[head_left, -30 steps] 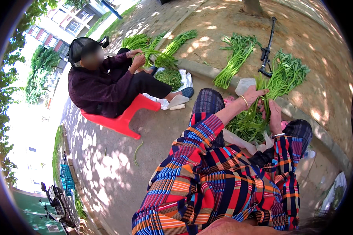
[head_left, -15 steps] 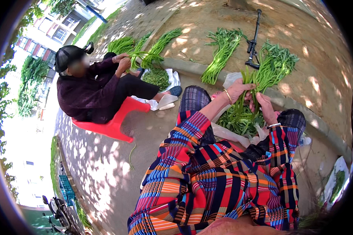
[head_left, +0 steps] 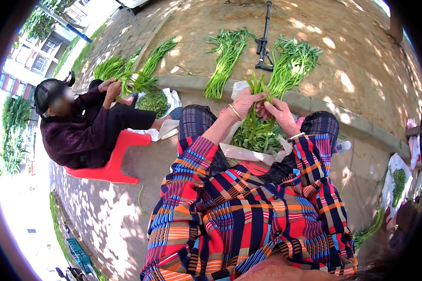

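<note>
My left hand (head_left: 245, 104) is closed round a small bunch of green vegetable stems (head_left: 256, 85), whose ends stick up past the fingers. Against it, my right hand (head_left: 281, 115) pinches at the same stems from the other side. Both hands hang over a pile of leafy greens (head_left: 255, 137) lying on a pale plastic sheet (head_left: 241, 152) between my knees. Just beyond them, a large bunch of long-stemmed greens (head_left: 290, 65) rests across the kerb. A second bunch (head_left: 226, 63) lies to its left.
At the left a person (head_left: 79, 117) sits on a red plastic stool (head_left: 112, 159), holding long stems. By that person is a heap of trimmed greens (head_left: 153, 104). A black folding cane (head_left: 264, 40) lies on the dirt behind the kerb (head_left: 314, 104). More greens (head_left: 398, 187) lie on white plastic at the right.
The view has turned to the right, so the scene sits further left and more shows at the right edge. My hands stay together on the stems over the pile.
</note>
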### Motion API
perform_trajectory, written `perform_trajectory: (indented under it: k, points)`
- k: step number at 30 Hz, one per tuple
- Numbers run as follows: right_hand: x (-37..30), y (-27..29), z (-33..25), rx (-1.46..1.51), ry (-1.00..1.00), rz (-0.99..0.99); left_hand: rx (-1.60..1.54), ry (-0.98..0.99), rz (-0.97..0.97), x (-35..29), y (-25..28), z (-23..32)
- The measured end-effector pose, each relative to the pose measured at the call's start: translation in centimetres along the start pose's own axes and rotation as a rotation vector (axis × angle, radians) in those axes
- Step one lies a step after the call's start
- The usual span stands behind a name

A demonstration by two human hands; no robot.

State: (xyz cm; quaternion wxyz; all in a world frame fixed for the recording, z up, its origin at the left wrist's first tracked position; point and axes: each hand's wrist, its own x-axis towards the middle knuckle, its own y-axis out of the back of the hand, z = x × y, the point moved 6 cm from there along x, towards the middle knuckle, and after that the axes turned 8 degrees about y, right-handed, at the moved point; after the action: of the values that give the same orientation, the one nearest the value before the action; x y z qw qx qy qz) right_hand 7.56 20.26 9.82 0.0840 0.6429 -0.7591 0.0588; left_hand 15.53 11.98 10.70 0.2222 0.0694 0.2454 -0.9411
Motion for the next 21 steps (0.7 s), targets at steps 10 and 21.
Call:
perform_trajectory:
  k: [10,21]
  points:
    - [-0.4,-0.3,-1.3,0.156,0.008,0.108,0.055,-0.014,0.001,-0.7,-0.9,0.5]
    - [-0.2,0.3,-2.0,0.183,0.023,0.176,0.074,0.02,0.009,-0.1,-0.9,0.0]
